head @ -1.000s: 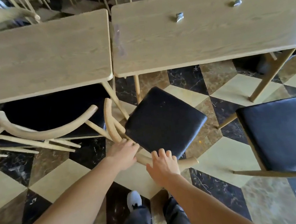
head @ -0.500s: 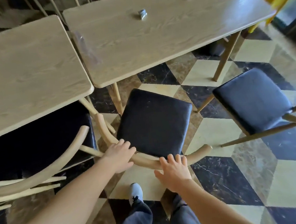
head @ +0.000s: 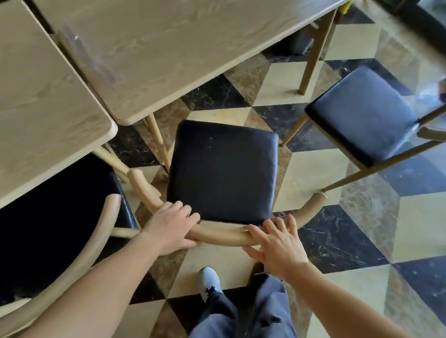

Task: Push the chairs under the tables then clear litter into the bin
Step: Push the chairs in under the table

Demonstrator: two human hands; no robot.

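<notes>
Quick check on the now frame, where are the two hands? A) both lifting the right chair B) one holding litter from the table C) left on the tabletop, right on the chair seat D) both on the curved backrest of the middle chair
D: the left hand and right hand both rest on the curved backrest of the middle chair, whose seat is not yet under the table.

table leg (head: 157, 141) blocking chair (head: 222, 169), open floor (head: 313, 171) right

Daylight enters from upper right; glare washes the floor (head: 431, 119) there. Deep shadow under left table (head: 16, 94). Right edge smeared; wide-angle bending at corners.
</notes>
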